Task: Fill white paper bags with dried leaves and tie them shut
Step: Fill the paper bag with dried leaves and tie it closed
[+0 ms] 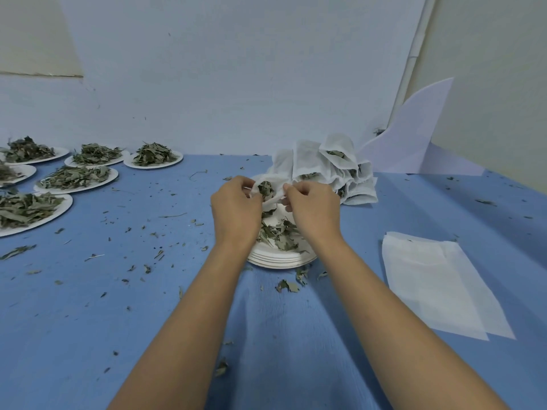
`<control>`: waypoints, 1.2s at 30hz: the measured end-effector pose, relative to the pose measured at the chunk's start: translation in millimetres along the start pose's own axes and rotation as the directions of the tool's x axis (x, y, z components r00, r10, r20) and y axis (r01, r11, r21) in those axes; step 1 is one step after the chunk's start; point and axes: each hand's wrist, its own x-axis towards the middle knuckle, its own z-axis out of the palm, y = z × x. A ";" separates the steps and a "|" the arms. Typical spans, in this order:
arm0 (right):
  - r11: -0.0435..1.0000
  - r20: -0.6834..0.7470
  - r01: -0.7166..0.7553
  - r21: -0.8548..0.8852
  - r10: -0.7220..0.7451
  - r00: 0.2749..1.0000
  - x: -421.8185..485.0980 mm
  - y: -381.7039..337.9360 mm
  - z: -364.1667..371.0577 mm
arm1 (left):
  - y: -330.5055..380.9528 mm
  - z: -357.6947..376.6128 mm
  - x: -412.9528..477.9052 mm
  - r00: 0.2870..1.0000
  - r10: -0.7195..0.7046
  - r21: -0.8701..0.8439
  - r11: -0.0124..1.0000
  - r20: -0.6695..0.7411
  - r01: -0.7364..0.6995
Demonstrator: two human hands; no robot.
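Pretty plain: a bare left hand [236, 210] and bare right hand [313, 210] are shown, forearms [189, 315] seen uncovered to the frame's edge.

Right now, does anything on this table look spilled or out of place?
Yes. Dried leaf bits litter the blue table, thickest in front of the plate stack, over which the left hand and right hand pinch a bag. Filled bags behind slump in a heap.

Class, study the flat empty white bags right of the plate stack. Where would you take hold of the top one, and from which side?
Probably its left edge, approached from the plate stack side with the right hand: the top bag lies flat on the blue cloth, so only an edge can be pinched, and that one lies nearest.
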 end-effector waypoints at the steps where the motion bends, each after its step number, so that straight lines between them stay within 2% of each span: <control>1: 0.998 -0.037 0.018 -0.060 -0.020 0.999 0.3 2.5 0.4 | 0.4 -0.9 1.0 1.000 0.011 0.012 1.000 0.003 -0.011; 4: 0.969 -0.084 0.223 -0.105 -0.232 0.969 -1.9 5.3 -0.4 | 2.1 -2.0 -1.0 0.999 0.048 0.031 0.998 0.004 -0.048; 6: 0.917 -0.061 0.368 -0.154 -0.381 0.923 -1.5 4.8 0.5 | 2.9 -2.1 -2.5 0.997 0.076 0.046 0.996 0.002 -0.076; 7: 0.893 -0.041 0.395 -0.213 -0.413 0.910 -0.4 5.4 0.5 | 3.2 -2.2 -2.2 0.996 0.092 0.043 0.995 0.002 -0.092; 10: 0.837 0.028 0.335 -0.434 -0.359 0.933 1.4 10.1 -1.1 | 2.1 -2.6 -1.0 0.990 0.140 0.097 0.985 -0.005 -0.139; 12: 0.801 0.053 0.307 -0.514 -0.327 0.944 1.7 13.6 -2.8 | -2.0 -2.4 -1.8 0.986 0.163 0.165 0.974 -0.022 -0.157; 13: 0.812 0.073 0.323 -0.486 -0.331 0.941 2.2 13.6 -3.4 | -4.0 -2.4 -2.5 0.984 0.174 0.175 0.971 -0.032 -0.166; 14: 0.864 0.089 0.335 -0.375 -0.326 0.941 3.3 12.1 -4.1 | -5.5 -2.8 -2.9 0.982 0.182 0.165 0.971 -0.050 -0.172; 16: 0.969 0.103 0.243 0.039 -0.246 0.964 3.1 4.5 -6.5 | -6.5 -5.0 -1.9 0.978 0.169 0.108 0.982 -0.119 -0.157; 17: 0.962 0.104 0.169 0.214 -0.195 0.975 3.0 1.7 -7.7 | -6.9 -6.6 -0.1 0.975 0.143 0.076 0.988 -0.167 -0.132; 18: 0.949 0.113 0.124 0.290 -0.163 0.980 3.2 1.4 -8.3 | -7.8 -8.6 2.3 0.970 0.105 0.040 0.994 -0.218 -0.099; 19: 0.959 0.148 0.116 0.260 -0.159 0.976 3.2 2.3 -8.9 | -9.4 -10.7 5.6 0.964 0.050 -0.009 0.998 -0.263 -0.055; 21: 0.987 0.309 0.152 0.048 -0.159 0.938 2.8 8.4 -6.5 | -11.8 -13.7 10.0 0.950 -0.082 -0.147 0.988 -0.301 0.039; 24: 0.932 0.534 0.285 -0.223 -0.128 0.836 -2.2 13.6 6.1 | -12.2 -15.0 10.8 0.934 -0.180 -0.256 0.961 -0.309 0.101; 28: 0.861 0.635 0.367 -0.352 -0.069 0.770 -3.9 16.5 17.7 | -11.2 -17.6 11.7 0.915 -0.229 -0.322 0.939 -0.333 0.118; 30: 0.889 0.647 0.344 -0.301 -0.075 0.759 -3.6 17.6 17.8 | -11.2 -21.0 14.2 0.896 -0.261 -0.371 0.921 -0.360 0.119; 32: 0.922 0.585 0.304 -0.241 -0.112 0.803 -3.9 18.8 17.3 | -12.4 -25.0 17.2 0.875 -0.292 -0.425 0.898 -0.386 0.112; 36: 0.895 0.458 0.306 -0.324 -0.135 0.879 -2.5 20.4 16.1 | -15.9 -32.1 23.3 0.827 -0.351 -0.504 0.858 -0.440 0.096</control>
